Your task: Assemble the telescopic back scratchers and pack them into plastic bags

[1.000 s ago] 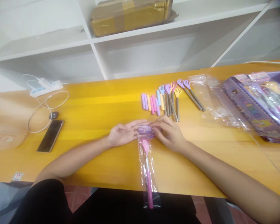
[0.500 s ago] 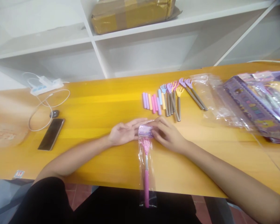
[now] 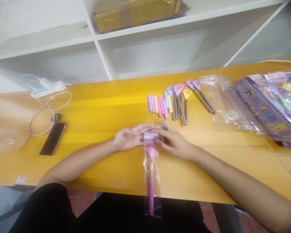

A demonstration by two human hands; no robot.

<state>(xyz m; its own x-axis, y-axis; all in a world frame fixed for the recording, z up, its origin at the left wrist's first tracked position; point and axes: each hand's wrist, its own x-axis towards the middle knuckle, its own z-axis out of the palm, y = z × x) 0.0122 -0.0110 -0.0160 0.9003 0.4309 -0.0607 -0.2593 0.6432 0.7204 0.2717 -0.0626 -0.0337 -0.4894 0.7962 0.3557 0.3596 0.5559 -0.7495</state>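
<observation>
A pink back scratcher [image 3: 151, 191] lies inside a clear plastic bag [image 3: 157, 171], its claw end toward the shelf and its handle past the table's front edge. At the bag's top is a small purple-and-pink printed label [image 3: 150, 137]. My left hand [image 3: 129, 137] is palm up, fingers stretched out flat and reaching under the bag's top, thumb apart. From the other side, my right hand [image 3: 173, 140] has its bent fingers closed over the bag's top edge by the label. Its fingertips are partly hidden.
Beyond my hands lie coloured handle sleeves [image 3: 160, 106] and several metal-stemmed scratchers [image 3: 186, 106]. Empty plastic bags [image 3: 225, 100] and a purple box [image 3: 266, 113] of packed scratchers are on the right. A phone [image 3: 53, 139], a mouse [image 3: 56, 117] and a power strip [image 3: 48, 89] are left.
My right hand's fingers have shifted slightly over the bag's top and label. The left hand and the bagged scratcher stay almost in place.
</observation>
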